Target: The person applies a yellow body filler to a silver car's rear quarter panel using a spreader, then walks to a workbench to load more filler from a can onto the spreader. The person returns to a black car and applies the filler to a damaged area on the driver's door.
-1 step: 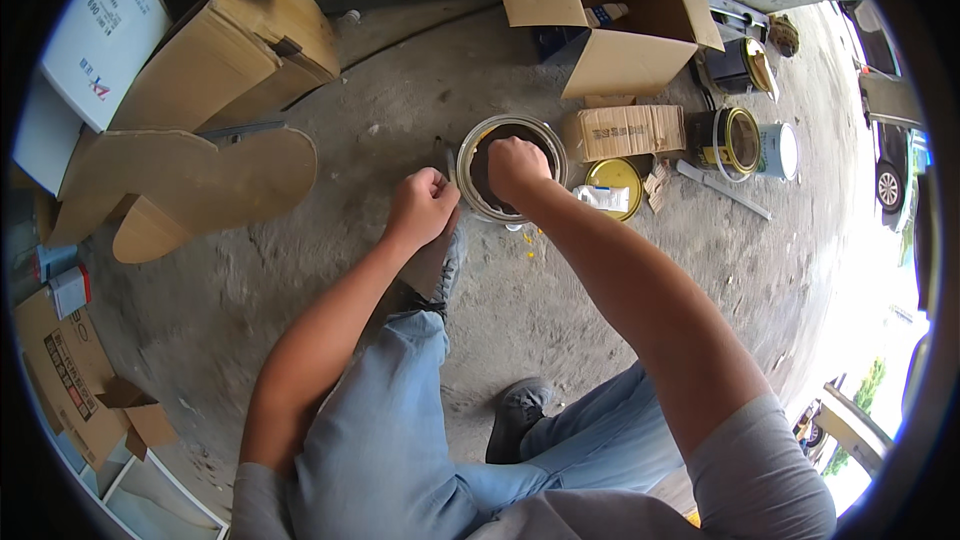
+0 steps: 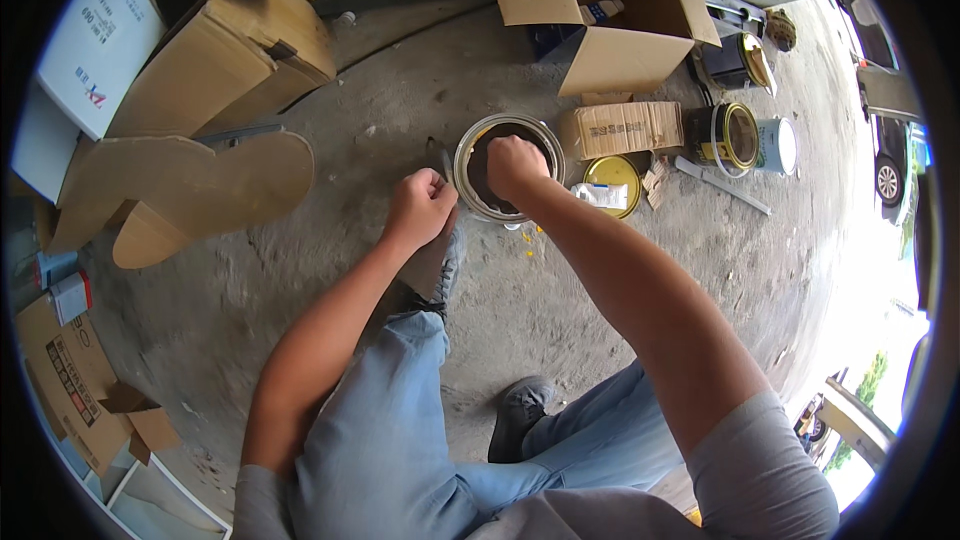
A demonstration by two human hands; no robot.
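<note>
Grey metal rings the open can [image 2: 480, 208], set on the floor [image 2: 530, 310] between the person's two hands. Almost nothing has been changed since the previous picture: the right hand [image 2: 517, 165] is still kept over the can's mouth, the left hand [image 2: 420, 208] still beside its left rim, and only a slight shift of the view is seen. By that, the work appears to be kept at the can. The right hand is closed in a fist above the dark contents; whatever may be gripped is hidden. The left hand's thumb and fingers are drawn together, and whether anything is pinched cannot be told.

The rough concrete is scuffed and stained, marked with yellow specks [image 2: 530, 252] just below the can. To the right, a white tube [image 2: 600, 196] is laid across a yellow lid [image 2: 624, 172], near a long brown carton [image 2: 620, 130]. Behind, an open cardboard box [image 2: 630, 62] is placed near the wall; beyond the bright right side, a parked car [image 2: 888, 155] is seen.
</note>
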